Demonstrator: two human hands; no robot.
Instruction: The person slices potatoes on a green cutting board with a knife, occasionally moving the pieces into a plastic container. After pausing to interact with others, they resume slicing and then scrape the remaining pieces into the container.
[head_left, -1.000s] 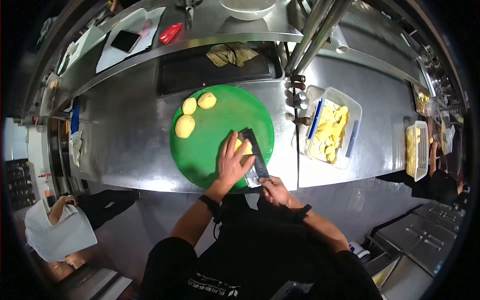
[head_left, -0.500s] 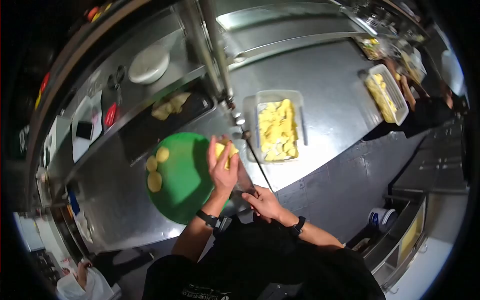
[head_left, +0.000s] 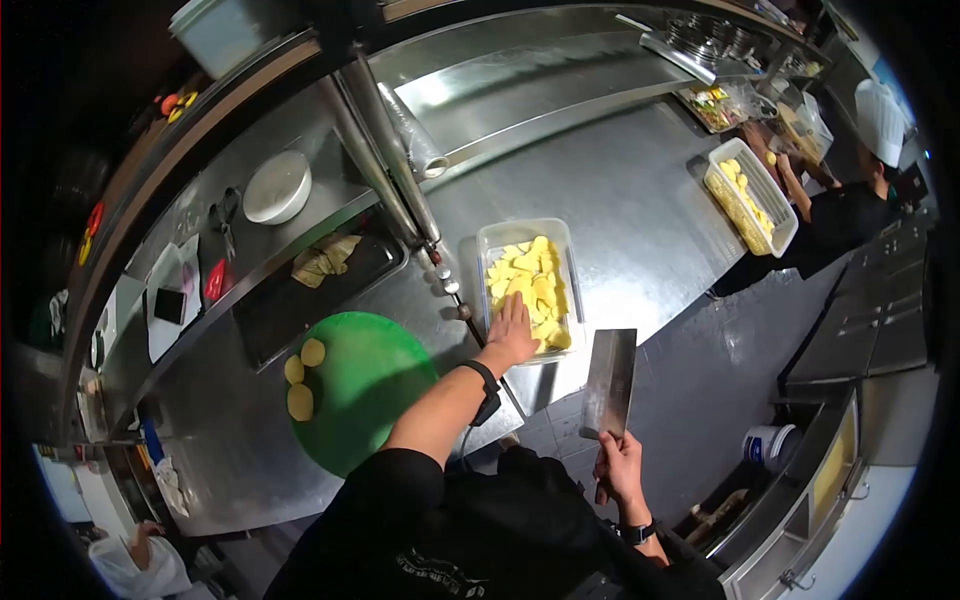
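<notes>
My left hand (head_left: 511, 332) reaches into a clear plastic container (head_left: 487, 236), its outstretched fingers lying on yellow potato pieces (head_left: 535, 265). Whether a piece is under the palm is hidden. In my right hand (head_left: 619, 466) is the handle of a cleaver (head_left: 608, 385), its broad blade pointing up and away from me, to the right of the container and past the counter's edge. A round green cutting board (head_left: 375, 400) lies on the steel counter to the left. Three pale potato rounds (head_left: 300, 403) rest near its left rim.
Behind the board sits a dark tray (head_left: 265, 325) with a crumpled cloth (head_left: 325, 262). Steel posts (head_left: 385, 165) rise beside it, and a white bowl (head_left: 278, 188) stands on the shelf. A co-worker (head_left: 850, 215) handles food beside a crate (head_left: 720, 185) of potatoes at right. Another person (head_left: 140, 565) is lower left.
My left hand has moved right, from the board's edge with potato in its grasp, into the container. My right hand has carried the cleaver rightward and raised its blade, away from the board.
</notes>
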